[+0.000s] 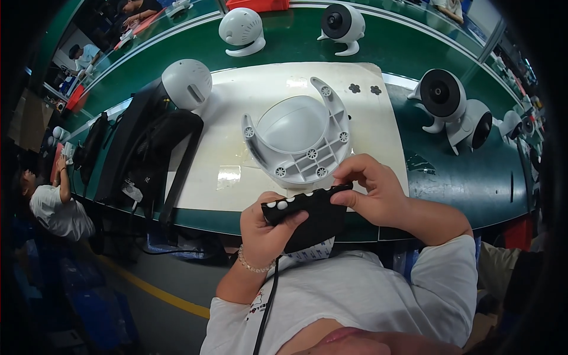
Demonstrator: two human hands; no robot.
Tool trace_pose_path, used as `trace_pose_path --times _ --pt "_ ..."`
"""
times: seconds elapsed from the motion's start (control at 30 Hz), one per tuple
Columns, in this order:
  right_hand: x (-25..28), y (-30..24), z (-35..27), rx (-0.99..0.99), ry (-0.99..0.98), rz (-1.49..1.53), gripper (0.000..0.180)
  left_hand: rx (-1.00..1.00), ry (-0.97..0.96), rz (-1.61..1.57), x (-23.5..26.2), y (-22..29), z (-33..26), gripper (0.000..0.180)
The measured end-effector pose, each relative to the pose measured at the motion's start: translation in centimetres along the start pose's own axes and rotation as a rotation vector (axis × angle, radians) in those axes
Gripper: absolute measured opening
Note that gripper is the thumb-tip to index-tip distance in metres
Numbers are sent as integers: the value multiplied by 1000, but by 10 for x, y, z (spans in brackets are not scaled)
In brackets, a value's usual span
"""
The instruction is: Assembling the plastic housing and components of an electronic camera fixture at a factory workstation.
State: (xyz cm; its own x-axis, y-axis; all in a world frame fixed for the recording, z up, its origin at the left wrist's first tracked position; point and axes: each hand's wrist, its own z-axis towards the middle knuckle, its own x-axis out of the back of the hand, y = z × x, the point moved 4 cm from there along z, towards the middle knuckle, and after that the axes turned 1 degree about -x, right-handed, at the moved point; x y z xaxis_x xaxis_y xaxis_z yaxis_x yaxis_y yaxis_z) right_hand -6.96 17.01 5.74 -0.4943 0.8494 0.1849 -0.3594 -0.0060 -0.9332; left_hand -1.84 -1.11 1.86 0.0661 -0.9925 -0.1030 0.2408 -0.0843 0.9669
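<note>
Counted two bare hands: one left hand [263, 228], one right hand [377, 195]. Counted one black piece [319, 204] with white dots [282, 205]; unable to number the dots. Counted one white mat [378, 130], one curved base [338, 112], six spoked sockets [312, 154] in the base, one smooth dome [296, 121] and two dark flower-shaped pads [354, 88]. Found two round white devices [241, 29] at the far side, two round black-faced devices [441, 92] grouped near right, one rounded white housing [189, 80] at left. Recorded one bracelet [255, 269].
</note>
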Motion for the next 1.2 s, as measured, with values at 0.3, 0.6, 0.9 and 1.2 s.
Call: trace_pose_path --times 0.3,0.6,0.9,1.2 --pt "5 -35 1 655 61 -595 19 -248 -12 229 1 6 6 24" --pt "-8 -26 2 548 -11 -421 35 -393 -79 442 -4 9 3 27" --pt "-24 -31 2 696 -149 -339 50 -432 -97 504 -10 15 3 27" --pt "3 -29 22 434 9 -160 65 -435 173 638 4 15 -3 28"
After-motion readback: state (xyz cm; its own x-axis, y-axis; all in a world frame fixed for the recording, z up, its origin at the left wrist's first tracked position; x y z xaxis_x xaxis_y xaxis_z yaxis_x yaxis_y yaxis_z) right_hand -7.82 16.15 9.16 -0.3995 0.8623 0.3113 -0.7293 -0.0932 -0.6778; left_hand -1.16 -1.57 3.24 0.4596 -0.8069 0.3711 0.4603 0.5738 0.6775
